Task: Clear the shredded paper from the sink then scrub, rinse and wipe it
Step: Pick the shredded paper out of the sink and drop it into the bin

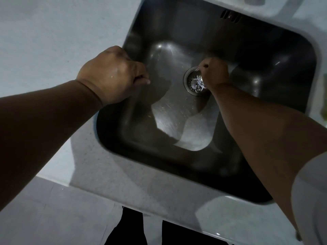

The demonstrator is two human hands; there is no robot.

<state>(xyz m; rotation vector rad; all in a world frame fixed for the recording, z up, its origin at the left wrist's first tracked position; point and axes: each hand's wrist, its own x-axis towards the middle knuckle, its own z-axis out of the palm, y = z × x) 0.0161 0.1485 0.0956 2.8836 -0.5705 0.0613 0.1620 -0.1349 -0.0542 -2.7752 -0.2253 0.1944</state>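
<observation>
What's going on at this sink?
A person is clearing a steel sink. Their right hand is down at the drain strainer, with its fingers at the white shredded paper bunched there. Whether they pinch it is hidden. The left hand is curled into a fist by the sink's left wall.

Left hand [113, 75] curled over left rim of sink [265, 50]; palm side hidden, contents cannot be told. Right hand [215, 74] covers right part of drain strainer [192, 80]; fingertips hidden, hold on shredded paper [198, 84] unclear. Right forearm [265, 129] hides sink's near right corner. Green object [324, 96] cut off at right edge, blurred. Fixture [254, 0] cut off at far edge.
</observation>
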